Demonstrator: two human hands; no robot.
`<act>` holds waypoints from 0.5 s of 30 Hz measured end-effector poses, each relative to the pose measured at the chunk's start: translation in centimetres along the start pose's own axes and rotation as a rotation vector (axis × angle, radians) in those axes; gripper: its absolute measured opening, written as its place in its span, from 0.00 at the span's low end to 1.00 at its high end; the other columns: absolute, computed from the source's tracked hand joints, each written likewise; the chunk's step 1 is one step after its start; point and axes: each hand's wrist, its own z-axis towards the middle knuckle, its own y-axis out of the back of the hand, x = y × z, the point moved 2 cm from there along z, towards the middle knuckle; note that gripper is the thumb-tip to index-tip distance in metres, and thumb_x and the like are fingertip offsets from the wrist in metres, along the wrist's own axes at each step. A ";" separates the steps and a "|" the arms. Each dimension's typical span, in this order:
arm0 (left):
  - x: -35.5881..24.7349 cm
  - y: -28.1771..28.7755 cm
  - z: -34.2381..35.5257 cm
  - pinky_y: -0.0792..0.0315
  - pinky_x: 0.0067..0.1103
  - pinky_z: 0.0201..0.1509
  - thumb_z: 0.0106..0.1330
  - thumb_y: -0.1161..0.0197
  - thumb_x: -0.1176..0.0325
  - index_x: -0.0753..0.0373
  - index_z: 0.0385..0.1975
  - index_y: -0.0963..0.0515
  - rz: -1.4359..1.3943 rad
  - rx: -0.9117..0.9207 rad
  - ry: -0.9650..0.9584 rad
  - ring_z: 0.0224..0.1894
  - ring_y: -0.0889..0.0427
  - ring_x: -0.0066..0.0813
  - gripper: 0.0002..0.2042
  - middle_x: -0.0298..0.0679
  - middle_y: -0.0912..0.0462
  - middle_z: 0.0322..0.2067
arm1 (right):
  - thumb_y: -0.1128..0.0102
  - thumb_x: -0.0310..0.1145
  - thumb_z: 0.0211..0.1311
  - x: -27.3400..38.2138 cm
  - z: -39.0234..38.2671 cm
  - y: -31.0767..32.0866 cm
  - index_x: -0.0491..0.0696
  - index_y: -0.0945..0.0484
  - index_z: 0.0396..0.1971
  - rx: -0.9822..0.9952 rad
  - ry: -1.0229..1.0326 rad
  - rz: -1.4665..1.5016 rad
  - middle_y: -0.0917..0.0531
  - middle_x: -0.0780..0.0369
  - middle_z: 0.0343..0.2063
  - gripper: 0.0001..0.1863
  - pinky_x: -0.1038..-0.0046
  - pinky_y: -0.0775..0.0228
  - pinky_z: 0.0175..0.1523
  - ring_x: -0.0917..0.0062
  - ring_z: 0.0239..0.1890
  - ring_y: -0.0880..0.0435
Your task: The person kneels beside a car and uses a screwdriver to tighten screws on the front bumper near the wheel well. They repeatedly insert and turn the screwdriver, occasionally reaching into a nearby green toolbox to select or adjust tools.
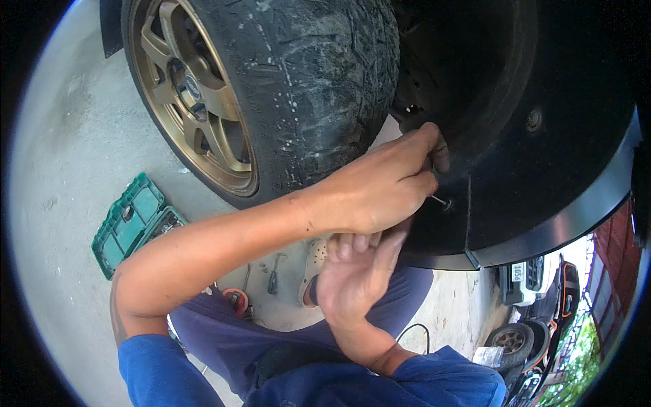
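My left hand (pixel 386 186) reaches across to the black plastic wheel-arch liner (pixel 502 163), thumb and fingers closed in a pinch. A thin metal shaft (pixel 439 199) sticks out from them, its far end at a small round fastener (pixel 448 205) in the liner. Any handle on the shaft is hidden by the fingers. Just below, my right hand (pixel 359 278) is palm up, with fingers partly curled and the thumb apart. Nothing shows in its palm, and its fingertips lie partly behind my left wrist.
A large tyre (pixel 312 88) with a bronze wheel (pixel 193 95) stands to the left. An open green toolbox (pixel 132 224) and a dark-handled hand tool (pixel 273 275) lie on the concrete floor, near an orange round thing (pixel 235 302). Parked vehicles (pixel 525 288) show at the right.
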 end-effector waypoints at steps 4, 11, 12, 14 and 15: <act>-0.1 0.0 0.1 0.31 0.31 0.53 0.63 0.49 0.73 0.69 0.47 0.29 0.050 -0.093 -0.178 0.46 0.25 0.39 0.14 0.49 0.26 0.40 | 0.56 0.46 0.81 -0.2 3.4 -2.6 0.46 0.44 0.72 -0.142 0.156 -0.108 0.33 0.60 0.65 0.29 0.67 0.40 0.71 0.76 0.64 0.30; -0.8 0.9 0.0 0.30 0.33 0.52 0.70 0.45 0.65 0.72 0.44 0.28 0.180 -0.183 -0.047 0.45 0.24 0.49 0.14 0.55 0.26 0.39 | 0.54 0.42 0.81 -0.7 5.9 -3.7 0.47 0.32 0.58 -0.282 0.395 -0.119 0.25 0.60 0.56 0.17 0.68 0.35 0.65 0.76 0.59 0.25; -1.1 1.3 -0.6 0.28 0.35 0.51 0.71 0.44 0.63 0.72 0.44 0.28 0.302 -0.227 0.000 0.45 0.23 0.53 0.15 0.57 0.25 0.39 | 0.53 0.42 0.81 -0.8 6.0 -3.5 0.48 0.31 0.56 -0.359 0.383 -0.113 0.25 0.61 0.54 0.15 0.68 0.34 0.64 0.76 0.57 0.25; -1.7 1.9 -1.6 0.26 0.39 0.47 0.72 0.43 0.60 0.73 0.43 0.27 0.478 -0.234 0.110 0.43 0.21 0.61 0.17 0.61 0.22 0.36 | 0.53 0.41 0.81 -0.9 6.4 -3.3 0.48 0.29 0.51 -0.346 0.400 -0.110 0.23 0.62 0.49 0.13 0.68 0.32 0.61 0.76 0.53 0.23; -2.1 2.0 -2.2 0.26 0.41 0.45 0.72 0.43 0.59 0.74 0.43 0.27 0.522 -0.204 0.175 0.41 0.20 0.64 0.18 0.62 0.21 0.34 | 0.52 0.41 0.80 -0.9 6.7 -3.2 0.48 0.29 0.49 -0.323 0.411 -0.096 0.23 0.62 0.48 0.12 0.68 0.31 0.60 0.76 0.52 0.23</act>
